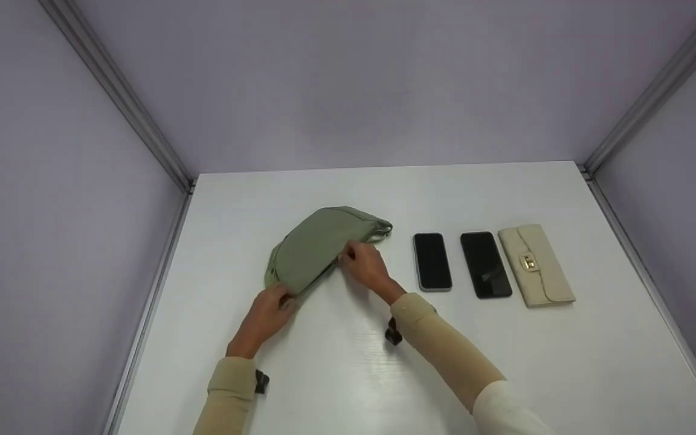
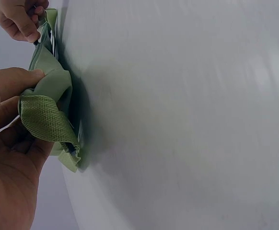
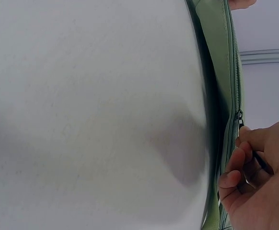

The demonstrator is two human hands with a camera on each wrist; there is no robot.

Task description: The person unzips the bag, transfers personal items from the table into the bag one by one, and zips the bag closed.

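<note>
The white table (image 1: 505,362) carries all items and is enclosed by pale lilac walls (image 1: 52,211) with metal corner rails (image 1: 142,130). A green waist bag (image 1: 315,248) lies flat left of the table's centre, its curved edge toward the far side and its zipper edge toward the person. The left hand (image 1: 269,314) grips the near-left end of the bag; the left wrist view shows the thumb and fingers pinching the fabric beside the woven strap tab (image 2: 46,120). The right hand (image 1: 365,264) rests on the zipper edge near the bag's right part, fingers curled; the right wrist view shows the fingertips (image 3: 233,177) pinching the dark zipper pull (image 3: 259,160). To the right of the bag, three items lie in a row, apart from one another: a phone with a light frame (image 1: 432,261), a black phone (image 1: 485,264), and a cream wallet (image 1: 535,264) with a gold clasp (image 1: 528,262).
</note>
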